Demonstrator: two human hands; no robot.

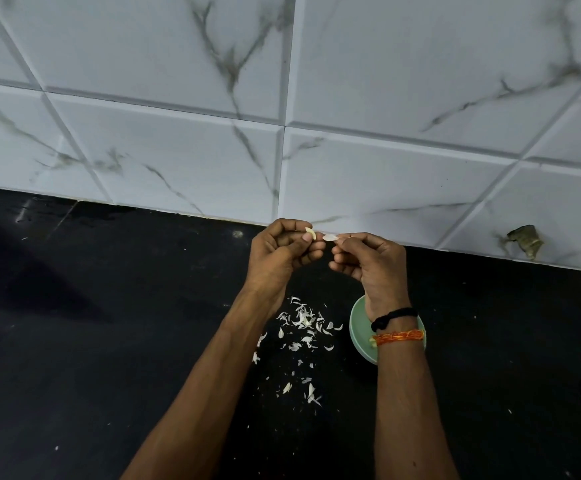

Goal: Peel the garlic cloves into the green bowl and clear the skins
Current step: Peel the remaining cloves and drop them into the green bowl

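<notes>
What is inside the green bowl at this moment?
Most of the green bowl is hidden under the right wrist. Only a small pale yellowish bit, likely a peeled clove, shows by the orange thread band. How many cloves it holds cannot be seen.

Dim, cool light, wide-angle bend

The tiles (386,98) take soft even light with no hard glare; the black counter (74,341) lies very dark, with a faint sheen at the upper left and a broad shadow at the left. Grout lines bow toward the edges. The middle is fairly sharp, the corners soft
</notes>
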